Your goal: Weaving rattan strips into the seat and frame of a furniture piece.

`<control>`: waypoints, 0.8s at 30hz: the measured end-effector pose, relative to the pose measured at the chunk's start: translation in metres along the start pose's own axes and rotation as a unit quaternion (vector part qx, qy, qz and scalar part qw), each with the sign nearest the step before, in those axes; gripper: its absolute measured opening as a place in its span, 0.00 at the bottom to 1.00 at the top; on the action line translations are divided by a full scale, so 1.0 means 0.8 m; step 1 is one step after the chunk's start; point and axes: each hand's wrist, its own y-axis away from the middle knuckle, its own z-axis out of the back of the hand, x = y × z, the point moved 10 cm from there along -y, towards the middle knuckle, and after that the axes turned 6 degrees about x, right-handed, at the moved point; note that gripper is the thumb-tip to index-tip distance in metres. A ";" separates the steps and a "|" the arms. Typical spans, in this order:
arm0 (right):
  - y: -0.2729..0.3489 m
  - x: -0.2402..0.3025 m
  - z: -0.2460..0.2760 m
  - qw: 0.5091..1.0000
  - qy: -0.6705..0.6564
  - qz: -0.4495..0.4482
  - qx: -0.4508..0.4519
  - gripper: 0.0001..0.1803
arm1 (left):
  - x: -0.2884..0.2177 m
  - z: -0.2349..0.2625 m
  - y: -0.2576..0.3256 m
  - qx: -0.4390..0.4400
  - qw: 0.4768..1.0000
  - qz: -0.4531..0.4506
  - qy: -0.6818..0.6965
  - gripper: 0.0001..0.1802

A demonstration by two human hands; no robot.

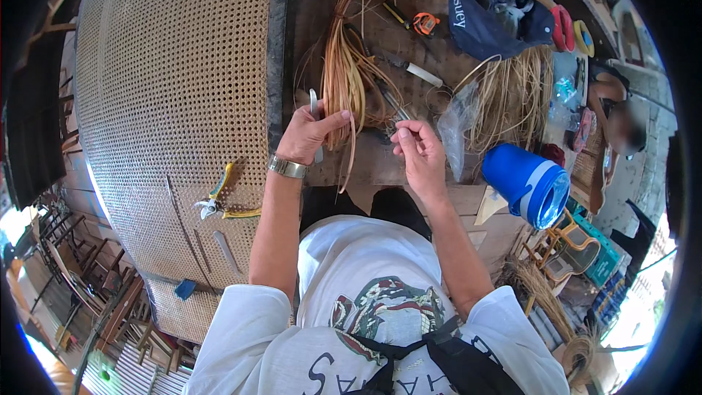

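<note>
My left hand [302, 135], a metal-banded watch on its wrist, is closed at the near end of a bundle of tan rattan strands [344, 77]. Its thumb presses on a rattan strip [351, 157] that hangs toward me. Beside those fingers a grey metal tool [314, 104] sticks up, its kind unclear. To the right, my right hand [422, 157] has thumb and fingertips drawn together, and what they hold, if anything, is too small to make out. Just beyond its fingertips lies a slim metal tool [398, 108], partly among the strands.
On the left stands a large woven cane panel [175, 66] with yellow-handled pruning shears [216, 194] on it. Farther out lie a white-handled knife [420, 73], an orange tape measure [425, 23] and a dark blue cap [493, 18]. A blue jug [515, 175] stands right; another person sits beyond.
</note>
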 end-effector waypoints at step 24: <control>-0.020 0.051 -0.076 0.970 0.238 0.042 0.003 0.13 | 0.009 -0.017 -0.002 0.073 0.992 -0.003 0.100 0.09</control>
